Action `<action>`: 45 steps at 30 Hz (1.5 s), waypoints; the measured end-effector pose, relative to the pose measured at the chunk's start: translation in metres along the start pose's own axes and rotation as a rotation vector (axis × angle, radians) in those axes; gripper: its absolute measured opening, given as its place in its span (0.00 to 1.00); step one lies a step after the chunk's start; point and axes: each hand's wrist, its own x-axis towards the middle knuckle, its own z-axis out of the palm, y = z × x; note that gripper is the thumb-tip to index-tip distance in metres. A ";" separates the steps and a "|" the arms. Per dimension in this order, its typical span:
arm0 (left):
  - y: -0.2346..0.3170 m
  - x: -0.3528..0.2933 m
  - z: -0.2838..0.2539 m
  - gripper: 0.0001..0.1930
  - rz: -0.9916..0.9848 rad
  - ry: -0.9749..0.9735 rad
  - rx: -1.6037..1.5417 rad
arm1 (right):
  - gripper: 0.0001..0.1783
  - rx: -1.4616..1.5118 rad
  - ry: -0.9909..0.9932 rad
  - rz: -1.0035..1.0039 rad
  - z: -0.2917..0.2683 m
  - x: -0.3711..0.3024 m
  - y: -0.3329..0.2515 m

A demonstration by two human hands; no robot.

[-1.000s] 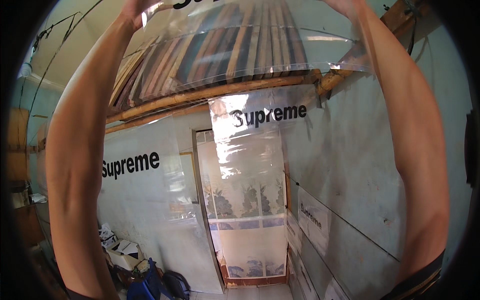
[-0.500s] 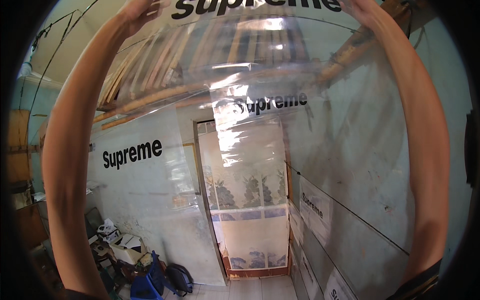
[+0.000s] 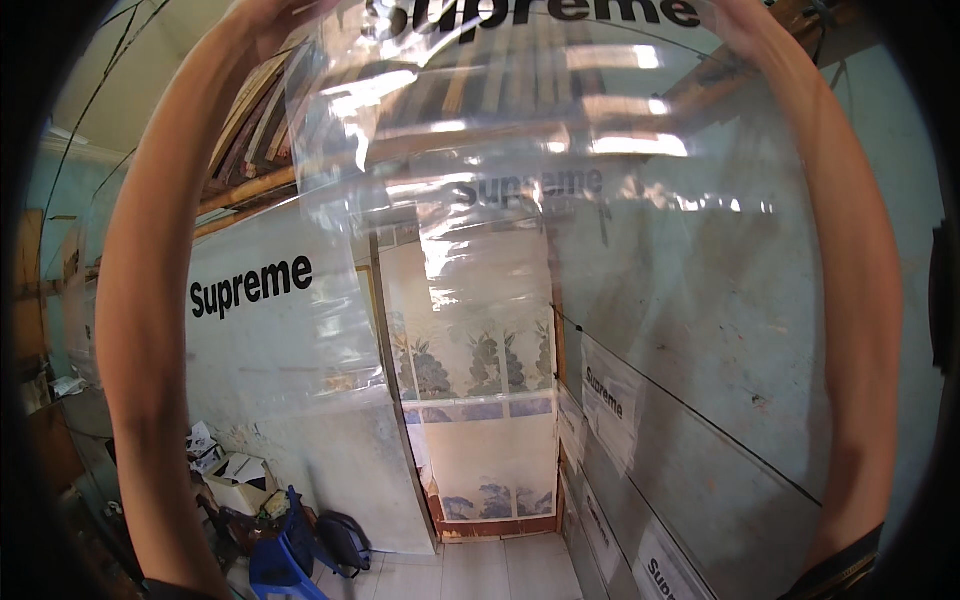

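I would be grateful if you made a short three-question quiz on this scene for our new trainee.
1. True or false: the left hand and the right hand are both raised at the top of the view, with a clear plastic sheet between them.
2. Multiple choice: which colour is the chair next to the dark bag at lower left? A) Red B) Blue C) Yellow
3. Fill in the blank: the large lettering on the sheet between the hands is printed in ____.

Key: 1. True. 2. B. 3. Black.
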 end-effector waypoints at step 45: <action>-0.048 -0.206 0.069 0.26 0.041 0.237 0.371 | 0.22 -0.556 0.207 -0.053 -0.023 -0.145 0.076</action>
